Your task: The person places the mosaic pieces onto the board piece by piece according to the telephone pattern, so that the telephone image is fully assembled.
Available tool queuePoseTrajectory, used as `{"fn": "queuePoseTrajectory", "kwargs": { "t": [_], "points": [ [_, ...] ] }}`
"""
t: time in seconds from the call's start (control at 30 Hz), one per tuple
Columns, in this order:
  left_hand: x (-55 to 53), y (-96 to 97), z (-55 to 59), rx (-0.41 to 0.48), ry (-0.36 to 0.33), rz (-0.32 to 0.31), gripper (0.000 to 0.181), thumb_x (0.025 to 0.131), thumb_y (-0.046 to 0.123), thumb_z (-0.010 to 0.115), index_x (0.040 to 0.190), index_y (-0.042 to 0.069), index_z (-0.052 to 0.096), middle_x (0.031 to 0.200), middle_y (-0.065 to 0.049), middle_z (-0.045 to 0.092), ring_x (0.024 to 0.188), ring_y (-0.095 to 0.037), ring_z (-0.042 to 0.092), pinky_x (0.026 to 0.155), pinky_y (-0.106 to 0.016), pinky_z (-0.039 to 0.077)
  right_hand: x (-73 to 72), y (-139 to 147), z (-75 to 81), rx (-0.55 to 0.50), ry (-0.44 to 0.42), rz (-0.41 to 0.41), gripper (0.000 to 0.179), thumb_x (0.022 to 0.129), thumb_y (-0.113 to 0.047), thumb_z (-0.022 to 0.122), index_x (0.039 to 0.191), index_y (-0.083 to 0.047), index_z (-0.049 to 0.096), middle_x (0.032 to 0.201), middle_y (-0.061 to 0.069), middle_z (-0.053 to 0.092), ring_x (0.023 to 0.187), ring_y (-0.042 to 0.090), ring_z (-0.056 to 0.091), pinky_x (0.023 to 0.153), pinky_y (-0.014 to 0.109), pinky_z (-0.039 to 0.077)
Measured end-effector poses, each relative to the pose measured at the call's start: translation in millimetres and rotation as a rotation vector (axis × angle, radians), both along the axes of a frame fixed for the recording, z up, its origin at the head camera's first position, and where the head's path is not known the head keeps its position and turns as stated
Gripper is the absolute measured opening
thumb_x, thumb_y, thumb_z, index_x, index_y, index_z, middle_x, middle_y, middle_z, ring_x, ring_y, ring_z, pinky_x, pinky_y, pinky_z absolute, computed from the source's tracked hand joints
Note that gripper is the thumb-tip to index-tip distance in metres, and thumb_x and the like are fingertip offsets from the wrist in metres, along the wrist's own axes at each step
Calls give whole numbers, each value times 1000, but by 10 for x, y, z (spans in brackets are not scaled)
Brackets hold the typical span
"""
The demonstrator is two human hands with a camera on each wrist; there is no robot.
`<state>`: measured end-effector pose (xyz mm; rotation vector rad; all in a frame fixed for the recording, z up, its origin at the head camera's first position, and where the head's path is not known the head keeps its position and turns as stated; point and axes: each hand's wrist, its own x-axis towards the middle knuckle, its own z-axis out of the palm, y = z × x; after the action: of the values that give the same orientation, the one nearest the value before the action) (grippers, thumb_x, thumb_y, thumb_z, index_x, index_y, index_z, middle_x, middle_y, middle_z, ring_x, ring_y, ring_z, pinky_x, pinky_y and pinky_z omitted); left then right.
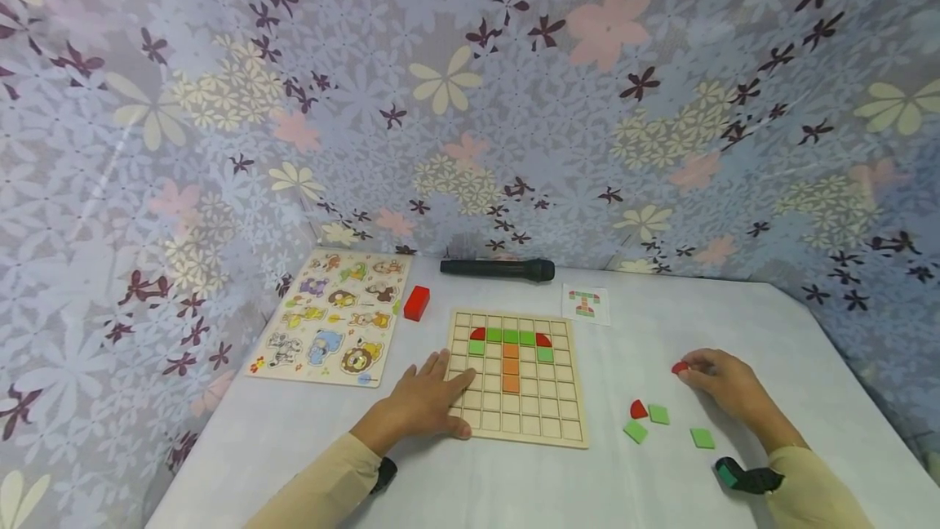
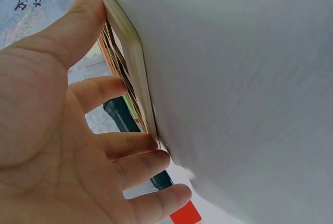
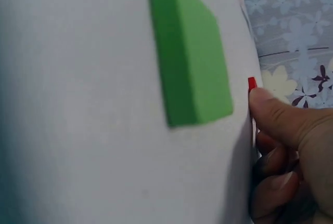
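White worktop: cloth-covered, against floral sheeting.
Obscured: red piece, partly behind the right hand; its contact with the worktop cannot be told. Sleeves cut off at the lower edge.
Wooden grid board: red, green and orange tiles seated in cells.
Left hand: grip wide, fingers spread along the board's left edge.
Right hand: grip narrow, pinching the red piece, right of the board beyond loose tiles.

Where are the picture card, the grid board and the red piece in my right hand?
Picture card [image 1: 585, 303]: head view, on its printed pattern.
Grid board [image 1: 529, 385]: head view, on a bare cell.
Red piece [image 3: 252, 83]: right wrist view, on its exposed end.
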<state>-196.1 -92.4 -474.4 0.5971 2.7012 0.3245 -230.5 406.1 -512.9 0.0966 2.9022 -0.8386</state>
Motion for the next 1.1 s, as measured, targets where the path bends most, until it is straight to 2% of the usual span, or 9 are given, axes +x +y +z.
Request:
{"fn": "queuePoseTrajectory", "kwargs": {
  "t": [0.17,0.3,0.47,0.77,0.93,1.1],
  "points": [
    [-3,-4,1,1,4,0,91,79,54,82,156,26,43,167,-20,23,155,-39,21,120,-62,24,-25,-18,9,42,25,25,39,101,-30,65,116,6,62,108,23,65,101,39,59,83,56,51],
    [-6,-1,9,0,9,-4,91,79,54,81,156,25,43,167,-21,23,154,-39,22,120,-62,25,-33,-46,18,67,23,19,42,101,-29,64,121,8,61,113,26,64,103,41,59,86,58,51],
    [4,0,15,0,10,-9,91,79,55,81,156,25,43,166,-22,24,154,-40,22,119,-62,26,-9,-71,43,81,17,33,44,98,-26,69,123,9,62,113,27,64,101,40,58,85,58,52],
    [4,-9,6,9,7,-9,91,79,55,81,156,25,44,166,-23,24,154,-40,23,119,-63,26,14,-69,49,126,68,79,38,93,-25,73,114,6,68,103,19,67,91,32,61,75,48,53],
    [-8,-9,-13,6,20,-13,92,78,55,81,156,25,44,166,-23,24,154,-40,23,119,-63,26,24,-117,94,49,90,43,38,95,-26,70,118,5,64,103,18,70,86,26,64,65,35,54],
    [-9,-5,-39,4,24,-9,92,77,56,82,156,26,44,166,-22,24,154,-40,23,119,-63,26,34,-185,109,-131,56,-42,49,99,-33,65,130,4,57,103,15,72,80,18,64,61,27,55]
  ]
}}
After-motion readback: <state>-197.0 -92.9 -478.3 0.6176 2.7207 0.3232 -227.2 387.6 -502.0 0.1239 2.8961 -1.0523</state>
